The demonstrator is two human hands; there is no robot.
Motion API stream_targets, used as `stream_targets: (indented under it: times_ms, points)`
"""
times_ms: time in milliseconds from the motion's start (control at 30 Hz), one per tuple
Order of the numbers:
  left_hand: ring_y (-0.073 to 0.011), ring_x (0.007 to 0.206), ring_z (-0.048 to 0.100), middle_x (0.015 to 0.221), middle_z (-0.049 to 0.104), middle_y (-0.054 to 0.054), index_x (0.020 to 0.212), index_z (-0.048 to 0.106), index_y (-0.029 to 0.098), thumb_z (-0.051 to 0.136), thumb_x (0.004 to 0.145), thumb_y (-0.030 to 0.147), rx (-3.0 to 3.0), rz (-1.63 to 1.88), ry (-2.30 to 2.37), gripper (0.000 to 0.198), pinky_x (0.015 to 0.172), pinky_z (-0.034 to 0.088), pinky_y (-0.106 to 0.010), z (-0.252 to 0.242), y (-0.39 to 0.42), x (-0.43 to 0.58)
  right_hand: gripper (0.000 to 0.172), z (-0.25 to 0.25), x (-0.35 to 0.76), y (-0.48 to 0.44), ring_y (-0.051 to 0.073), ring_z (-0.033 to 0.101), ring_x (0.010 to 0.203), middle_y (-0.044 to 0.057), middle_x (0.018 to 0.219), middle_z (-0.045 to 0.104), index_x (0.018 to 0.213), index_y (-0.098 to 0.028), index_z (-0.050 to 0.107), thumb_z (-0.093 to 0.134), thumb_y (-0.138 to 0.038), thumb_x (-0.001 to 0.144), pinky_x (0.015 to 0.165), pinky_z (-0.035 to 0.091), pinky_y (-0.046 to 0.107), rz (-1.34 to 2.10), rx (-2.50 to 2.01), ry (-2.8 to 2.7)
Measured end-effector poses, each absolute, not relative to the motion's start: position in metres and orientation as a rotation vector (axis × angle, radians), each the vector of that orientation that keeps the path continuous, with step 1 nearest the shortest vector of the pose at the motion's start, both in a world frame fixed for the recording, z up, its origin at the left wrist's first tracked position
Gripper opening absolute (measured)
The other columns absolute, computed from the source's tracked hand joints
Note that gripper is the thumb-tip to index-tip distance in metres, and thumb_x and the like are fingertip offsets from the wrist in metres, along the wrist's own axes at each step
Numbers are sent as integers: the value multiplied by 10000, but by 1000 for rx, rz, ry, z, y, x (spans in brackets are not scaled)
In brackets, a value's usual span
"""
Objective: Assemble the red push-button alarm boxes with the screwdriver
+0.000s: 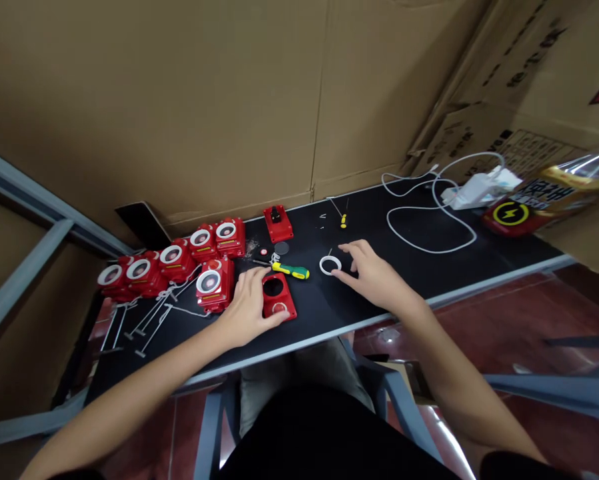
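My left hand (246, 303) grips the left side of a red plastic housing (279, 297) with a round hole, which lies flat on the black table (419, 267). My right hand (372, 273) rests palm down with its fingers spread, fingertips next to a white ring (330, 265); it holds nothing. A green and yellow screwdriver (292, 270) lies between the housing and the ring.
Several finished red units with white round faces (179, 260) sit in a row at the left, with white wire pieces (144, 320) below them. Another red part (278, 223), a small yellow screwdriver (342, 220), a white charger and cable (459, 193) and a snack bag (554, 193) lie further back. Cardboard boxes stand behind.
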State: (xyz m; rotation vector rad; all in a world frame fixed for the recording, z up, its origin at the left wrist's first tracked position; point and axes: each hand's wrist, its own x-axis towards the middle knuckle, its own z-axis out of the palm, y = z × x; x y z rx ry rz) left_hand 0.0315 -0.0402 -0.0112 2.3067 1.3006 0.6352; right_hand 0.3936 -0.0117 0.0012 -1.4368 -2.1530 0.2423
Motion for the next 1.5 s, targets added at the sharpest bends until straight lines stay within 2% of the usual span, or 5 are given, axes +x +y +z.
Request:
stream_targets:
  times_ms: [167,500,600,767,1500]
  points:
    - [-525,1544,571,1652,571,-280,1682,463,164,984,865,564,2360,557,1210,1049,1317,482,-811,-17,-37,29,550,-28,379,-15,274,815,983,171,1420,733,1482,-200,703,800,-499,1030,783,712,427,257,-1529,-2039]
    - [-522,1587,567,1691,551,-265,1744,373,230,1039,854,622,2295,697,1061,1179,1340,510,-777,-30,-39,24,399,-15,350,-41,155,662,743,138,1282,782,1388,-184,736,806,-329,1023,765,667,378,276,-1341,-1916]
    - [-463,1541,608,1649,560,-243,1724,380,253,880,1024,515,2241,908,951,900,1287,578,-723,-32,-38,21,455,-1,324,-53,206,736,890,130,1288,789,1465,-214,712,822,-310,1035,866,697,421,308,-1244,-1986]
    - [-369,1444,678,1533,660,-173,1603,518,268,800,1081,336,2178,1037,917,596,1240,634,-604,-27,-36,25,523,5,292,-50,335,749,1320,156,1399,767,1538,-243,666,807,-253,1034,1125,682,572,306,-1106,-2068]
    - [-320,1356,747,1460,749,-149,1548,578,218,807,1091,222,2168,1020,907,511,1161,661,-507,-12,-39,33,552,-5,282,-49,306,791,1298,193,1381,802,1522,-160,665,868,-314,1032,1078,709,492,290,-938,-2085]
